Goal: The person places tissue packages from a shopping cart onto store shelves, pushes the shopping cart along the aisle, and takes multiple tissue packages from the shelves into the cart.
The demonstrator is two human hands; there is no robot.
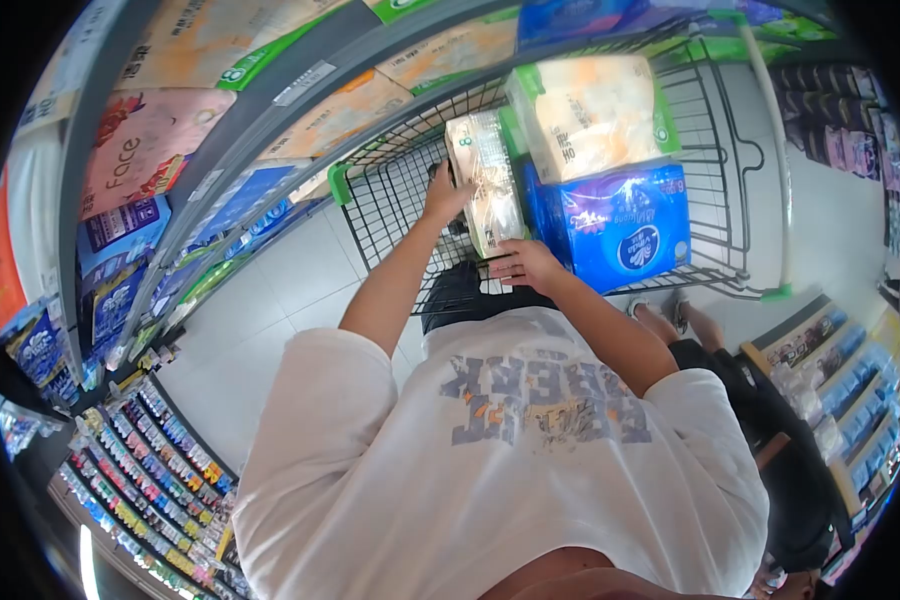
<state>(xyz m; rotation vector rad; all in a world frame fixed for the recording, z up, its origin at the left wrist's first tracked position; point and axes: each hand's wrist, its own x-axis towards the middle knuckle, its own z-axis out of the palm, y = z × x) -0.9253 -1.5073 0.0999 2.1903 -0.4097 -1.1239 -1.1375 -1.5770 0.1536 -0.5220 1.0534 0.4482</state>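
A narrow white and green tissue pack [487,185] stands on its side in the wire shopping cart [390,200]. My left hand [448,194] rests against the pack's left side, fingers pointing up along it. At its near end my right hand [526,265] touches the lower edge with fingers pointing left. Both hands together hold the pack. Right of it lie a cream and green tissue pack [598,115] and, nearer to me, a blue tissue pack [615,225].
Shelves of tissue packs [145,150] run along the left and beyond the cart. Racks of small goods [150,450] stand at the lower left. A person in dark clothes [770,470] is close on the right, beside a display stand [840,390].
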